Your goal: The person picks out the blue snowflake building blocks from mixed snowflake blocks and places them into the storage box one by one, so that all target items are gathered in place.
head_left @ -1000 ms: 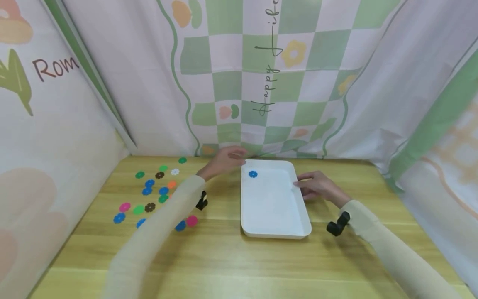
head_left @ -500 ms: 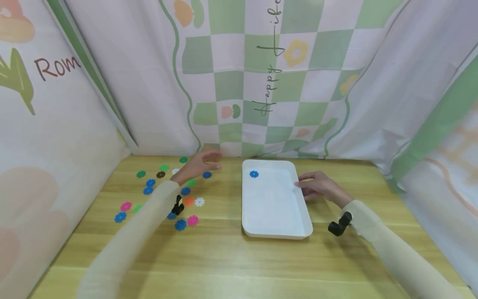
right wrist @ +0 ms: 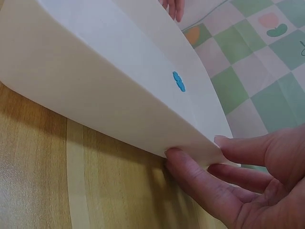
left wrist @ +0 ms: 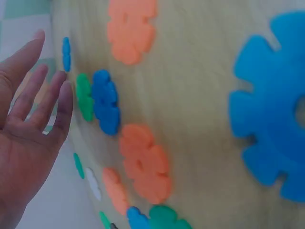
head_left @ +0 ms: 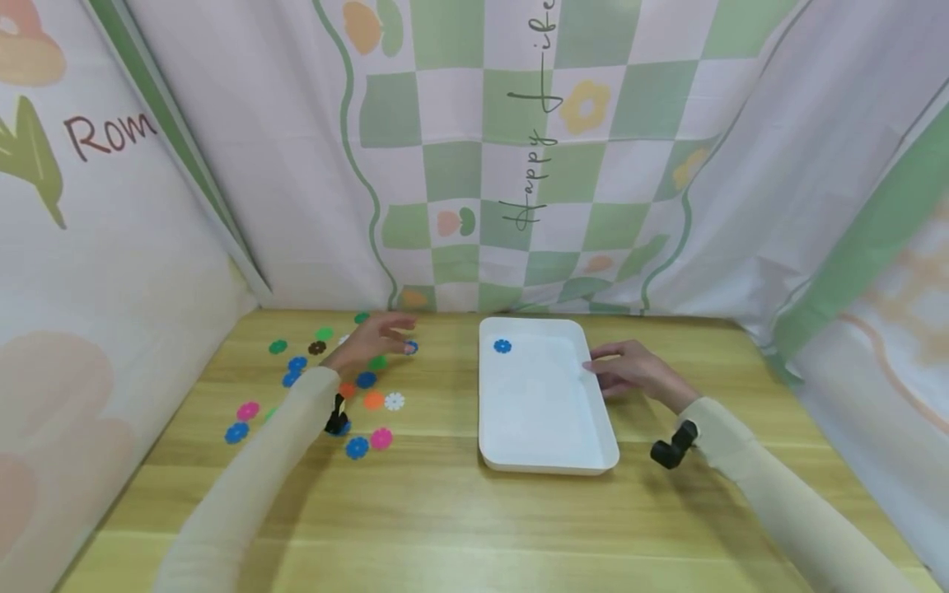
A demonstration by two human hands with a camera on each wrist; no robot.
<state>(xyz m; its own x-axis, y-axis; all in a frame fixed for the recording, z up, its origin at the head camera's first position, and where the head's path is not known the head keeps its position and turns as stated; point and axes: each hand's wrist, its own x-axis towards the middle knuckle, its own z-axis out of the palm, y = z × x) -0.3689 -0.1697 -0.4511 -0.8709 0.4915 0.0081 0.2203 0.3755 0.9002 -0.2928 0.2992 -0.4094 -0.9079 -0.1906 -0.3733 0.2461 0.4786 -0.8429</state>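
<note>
Head-camera view of a wooden bench (head_left: 460,511) walled in by printed fabric: at far left, flower-shaped plastic discs in pink (head_left: 248,409), blue (head_left: 357,447), green, brown, orange (head_left: 374,400) and white (head_left: 395,400) lie scattered flat, most of them below and to the left of the left hand (head_left: 371,339). That hand hovers over the far end of the scatter with fingers straight and spread, its grip released and holding nothing; the left wrist camera shows the open palm (left wrist: 28,138) just beside a green disc (left wrist: 84,97) and a blue one (left wrist: 106,108), not touching either. A small blue disc (head_left: 410,347) sits right at its fingertips. To the right of that hand stands a white tray (head_left: 549,457), with a single blue disc (head_left: 502,346) lying in its far left corner. Further right, the right hand (head_left: 633,371) rests against the tray's right rim; the right wrist view shows its fingers (right wrist: 200,179) and thumb curled round the rim (right wrist: 190,143), a steadying hold. Risks, as a judgement: the discs are thin and lie flat, so fingertips may slide one along the bench instead of lifting it, or pick up two that overlap; a sleeve dragged across the scatter could sweep pieces away; a tug from the right hand could shift the tray.
</note>
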